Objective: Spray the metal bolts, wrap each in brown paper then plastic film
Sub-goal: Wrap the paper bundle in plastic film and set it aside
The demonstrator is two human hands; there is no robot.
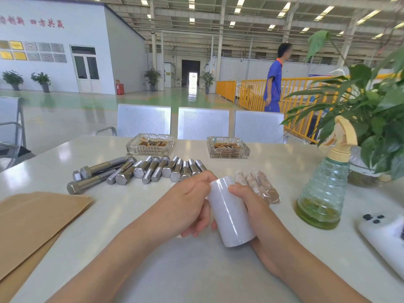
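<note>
Factory hall, rest area on the shop floor: high steel-truss roof (218, 16) with strip lights, glossy green painted floor (135, 99), yellow safety railings (251, 92), worker in blue uniform (273, 82), perforated metal bench seats (203, 123) behind the tabletop (284, 171).

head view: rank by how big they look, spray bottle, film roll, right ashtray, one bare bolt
1. spray bottle, tallest by far
2. film roll, though it is nearest the camera, which flatters it
3. right ashtray, farther off, so its rank against the roll is unsure
4. one bare bolt, slimmest
</note>
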